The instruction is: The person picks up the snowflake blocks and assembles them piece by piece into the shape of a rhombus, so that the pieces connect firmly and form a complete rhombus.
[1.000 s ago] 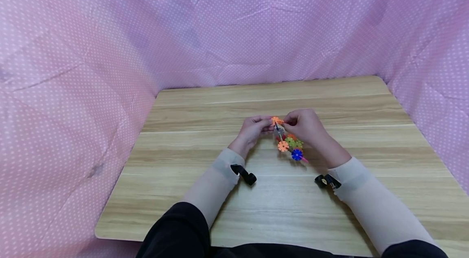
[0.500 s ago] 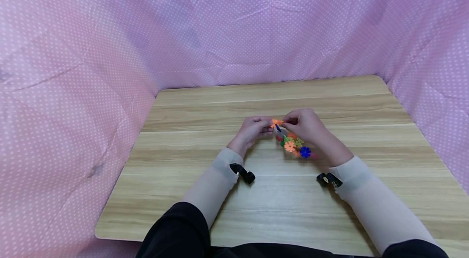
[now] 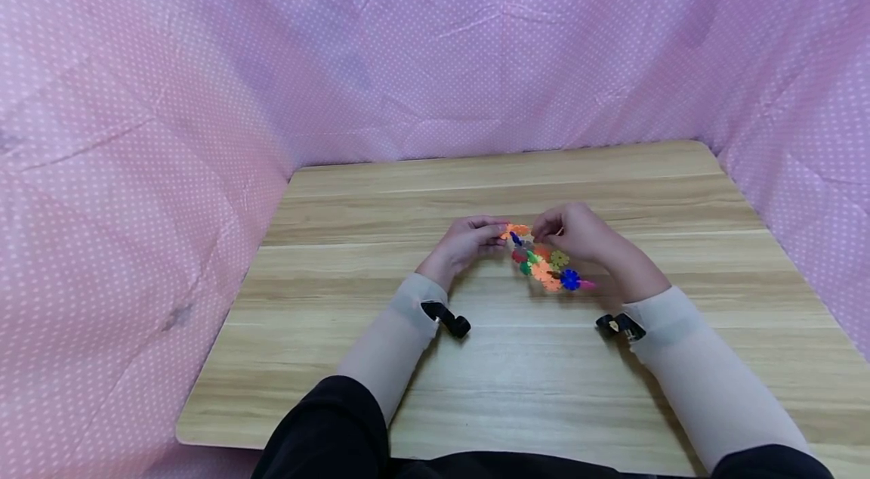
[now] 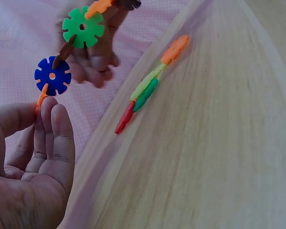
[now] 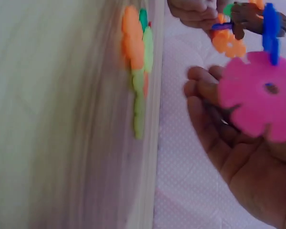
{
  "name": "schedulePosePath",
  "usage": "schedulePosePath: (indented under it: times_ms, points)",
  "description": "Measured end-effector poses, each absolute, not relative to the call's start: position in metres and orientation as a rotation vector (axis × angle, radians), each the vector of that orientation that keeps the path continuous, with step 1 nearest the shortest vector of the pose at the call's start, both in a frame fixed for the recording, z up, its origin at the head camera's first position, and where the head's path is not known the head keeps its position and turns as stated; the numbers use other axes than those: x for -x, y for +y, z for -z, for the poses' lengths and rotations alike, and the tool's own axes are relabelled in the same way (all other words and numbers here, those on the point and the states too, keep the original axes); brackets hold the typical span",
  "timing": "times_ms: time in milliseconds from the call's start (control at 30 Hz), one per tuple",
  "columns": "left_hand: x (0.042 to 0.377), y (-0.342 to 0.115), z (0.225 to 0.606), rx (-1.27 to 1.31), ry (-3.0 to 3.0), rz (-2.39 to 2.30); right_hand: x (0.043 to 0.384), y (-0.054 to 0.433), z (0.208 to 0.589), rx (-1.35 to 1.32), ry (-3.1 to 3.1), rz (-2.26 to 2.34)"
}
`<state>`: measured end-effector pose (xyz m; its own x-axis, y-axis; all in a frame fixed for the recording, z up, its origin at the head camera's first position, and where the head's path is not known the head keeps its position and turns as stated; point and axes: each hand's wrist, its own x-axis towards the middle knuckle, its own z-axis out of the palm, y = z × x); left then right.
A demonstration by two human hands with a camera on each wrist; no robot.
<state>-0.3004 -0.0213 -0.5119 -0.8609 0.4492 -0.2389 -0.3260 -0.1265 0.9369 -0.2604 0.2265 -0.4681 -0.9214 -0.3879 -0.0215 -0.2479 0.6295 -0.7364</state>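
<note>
My left hand [image 3: 469,241] pinches an orange notched plastic disc [image 4: 42,97] between thumb and fingers. From it a chain of interlocked snowflake discs hangs out in the air, with a blue disc [image 4: 52,75], a brown disc [image 4: 63,53], a green disc [image 4: 83,27] and more beyond. In the right wrist view, the chain's end shows a large pink disc [image 5: 255,93] joined to a blue disc [image 5: 270,33]. My right hand [image 3: 579,232] hovers beside the chain, fingers loosely curled, with nothing visible in them. The pink disc partly hides those fingers in its wrist view.
Loose discs lie flat on the wooden table [image 3: 381,199] below the chain: an orange one [image 4: 175,49], a yellow-green one [image 5: 138,105], a green one [image 4: 146,95] and a red one [image 4: 125,117]. Pink dotted cloth [image 3: 435,71] surrounds the table.
My right hand has moved off to the right, away from the orange disc by my left hand. The chain's blue and pink end has swung right. My left hand stays nearly in place.
</note>
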Motion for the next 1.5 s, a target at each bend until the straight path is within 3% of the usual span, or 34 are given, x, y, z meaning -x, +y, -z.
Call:
schedulePosePath:
  times_ms: [667, 1167, 1500]
  points:
    - [0.301, -0.018, 0.513, -0.165, 1.609, -2.043, 0.264, 0.241, 0.471, 0.242, 2.732, 0.941]
    - [0.297, -0.019, 0.51, -0.167, 1.596, -2.038, 0.265, 0.243, 0.477, 0.278, 2.771, 0.88]
    - [0.298, -0.017, 0.512, -0.147, 1.583, -2.087, 0.267, 0.244, 0.473, 0.112, 2.632, 1.265]
